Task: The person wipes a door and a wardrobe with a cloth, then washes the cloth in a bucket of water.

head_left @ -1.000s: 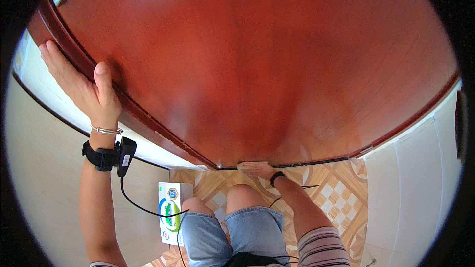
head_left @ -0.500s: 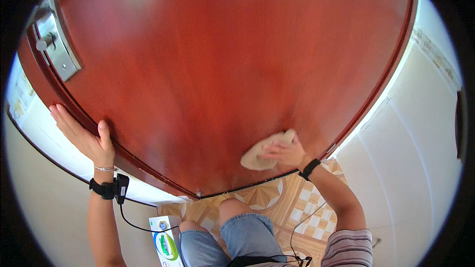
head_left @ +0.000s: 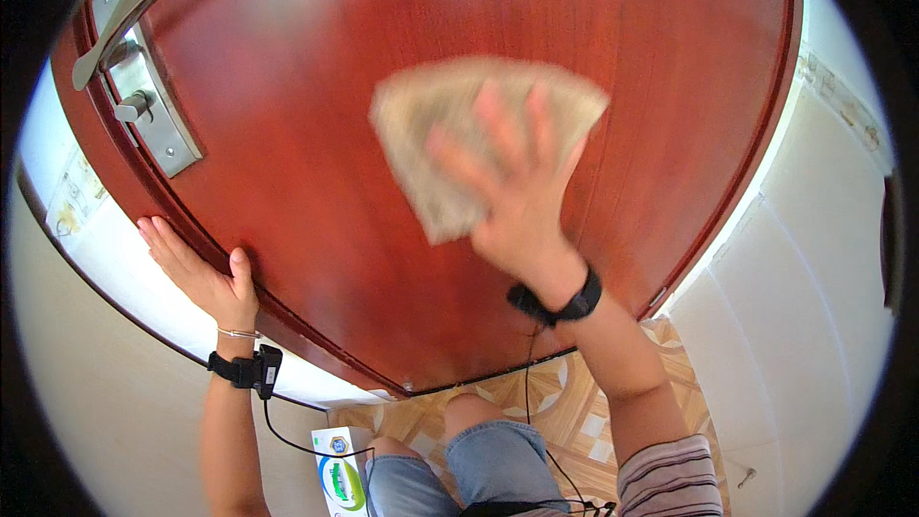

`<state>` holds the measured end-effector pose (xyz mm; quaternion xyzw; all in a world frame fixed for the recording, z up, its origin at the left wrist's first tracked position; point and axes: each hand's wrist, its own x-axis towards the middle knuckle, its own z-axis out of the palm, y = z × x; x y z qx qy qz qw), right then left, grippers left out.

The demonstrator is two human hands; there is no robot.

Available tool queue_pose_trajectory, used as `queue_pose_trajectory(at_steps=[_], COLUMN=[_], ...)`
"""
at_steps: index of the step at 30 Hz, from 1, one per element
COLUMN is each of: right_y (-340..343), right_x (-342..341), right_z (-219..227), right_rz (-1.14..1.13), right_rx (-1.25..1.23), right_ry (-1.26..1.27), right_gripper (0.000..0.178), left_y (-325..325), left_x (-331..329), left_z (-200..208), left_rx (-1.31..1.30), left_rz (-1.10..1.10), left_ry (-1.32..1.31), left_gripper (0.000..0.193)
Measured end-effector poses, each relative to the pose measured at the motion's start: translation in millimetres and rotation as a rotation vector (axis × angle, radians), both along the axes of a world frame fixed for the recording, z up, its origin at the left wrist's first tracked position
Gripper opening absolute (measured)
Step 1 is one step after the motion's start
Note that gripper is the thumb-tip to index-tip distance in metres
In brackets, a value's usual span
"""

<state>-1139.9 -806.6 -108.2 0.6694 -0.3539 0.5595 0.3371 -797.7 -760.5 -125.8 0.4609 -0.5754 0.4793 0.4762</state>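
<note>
A reddish-brown wooden door (head_left: 306, 201) fills most of the view. My right hand (head_left: 525, 206) is over the middle of the door with a beige cloth (head_left: 412, 124) under its spread fingers. The cloth is fanned out and blurred by motion; whether it touches the wood all over is hard to tell. My left hand (head_left: 206, 278) lies flat on the door's left edge, fingers stretched out and thumb on the door face, holding nothing. Above it sits a silver lever handle (head_left: 144, 0) on a metal lock plate (head_left: 170, 139) with a thumb-turn.
A white box with green and blue print (head_left: 337, 479) stands on the floor beside my legs. Patterned tan floor tiles (head_left: 565, 402) show below the door. Pale walls flank it, the right wall (head_left: 756, 354) carrying a small metal stub. Cables run from my wristbands.
My right hand has swept the cloth up from low on the door to its middle, and the cloth appears spread wider. The view has shifted, showing the lever handle. My left hand stays on the edge.
</note>
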Motion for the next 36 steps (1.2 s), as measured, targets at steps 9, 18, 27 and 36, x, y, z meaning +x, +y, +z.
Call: queue_pose_trajectory(at_steps=[9, 18, 27, 36], right_y=[24, 6, -47, -43], right_x=[-47, -130, -216, -173], right_z=[-343, -302, -115, -308], right_rz=[0.015, -0.1, 0.031, -0.163], right_rx=[0.442, 0.412, -0.084, 0.196], right_ry=[1.157, 0.852, -0.891, -1.797], right_gripper=[0.065, 0.062, 0.05, 0.059], left_y=[1, 6, 0, 3], left_x=[3, 9, -6, -6], left_z=[1, 2, 1, 6], left_rx=[0.009, -0.001, -0.01, -0.022], left_rz=[0.006, 0.01, -0.011, -0.033], left_ry=[0.012, -0.021, 0.005, 0.017], left_gripper=[0.083, 0.083, 0.082, 0.083])
